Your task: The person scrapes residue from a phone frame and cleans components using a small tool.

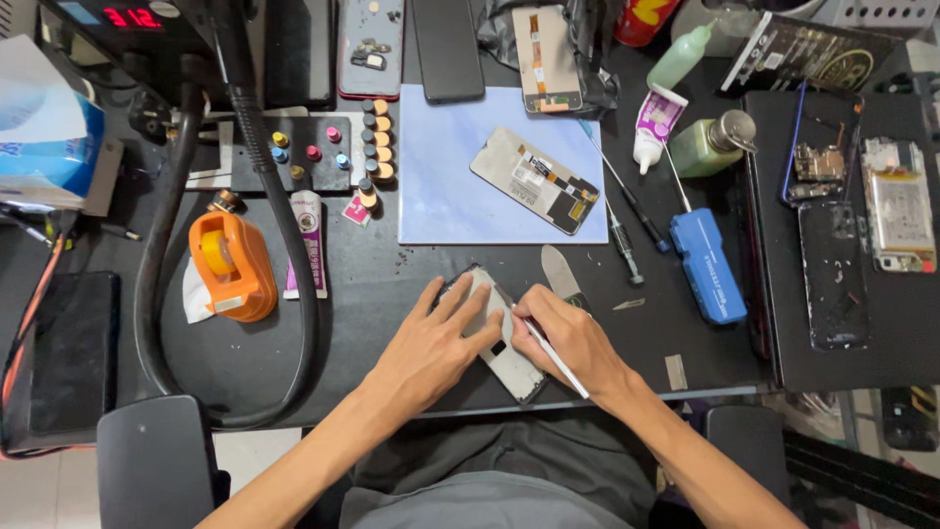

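Crowding hands (499, 338): spudger (561, 274), tape dispenser (232, 264).

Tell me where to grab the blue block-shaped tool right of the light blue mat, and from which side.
Grip the blue tool across its two long sides near the middle, coming straight down from above. It lies flat on the dark table, long and narrow. A screwdriver lies off its left side and a dark tray edge runs along its right, so a top approach is probably cleanest.

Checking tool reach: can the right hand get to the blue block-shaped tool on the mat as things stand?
Probably yes. The blue tool lies up and to the right of the right hand, with only bare black mat between. But that hand already holds a thin white tool against the phone panel.
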